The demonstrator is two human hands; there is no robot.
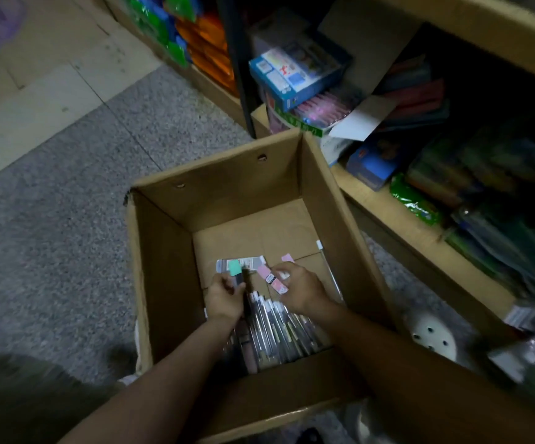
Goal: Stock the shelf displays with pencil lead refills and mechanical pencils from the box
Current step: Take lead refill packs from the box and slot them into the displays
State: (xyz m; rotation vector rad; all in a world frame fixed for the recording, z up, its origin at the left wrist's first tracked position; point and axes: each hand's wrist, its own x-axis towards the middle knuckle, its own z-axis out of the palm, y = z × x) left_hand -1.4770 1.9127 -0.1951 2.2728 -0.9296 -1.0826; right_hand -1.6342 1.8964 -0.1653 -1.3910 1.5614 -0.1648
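In the head view, an open cardboard box was seen on the grey floor, beside a low wooden shelf crowded with packaged stationery. A row of mechanical pencils was laid against the box's near wall, their long axes running from the near wall toward the far wall, tips tilted slightly left. The far half of the box bottom was left bare, with high walls on all four sides. A green-capped lead refill was pinched in the curled fingers of the left hand, its long axis pointed up and away. A pink lead refill was gripped by the right hand, angled toward the far left. A flat grey packet lay just beyond both hands.
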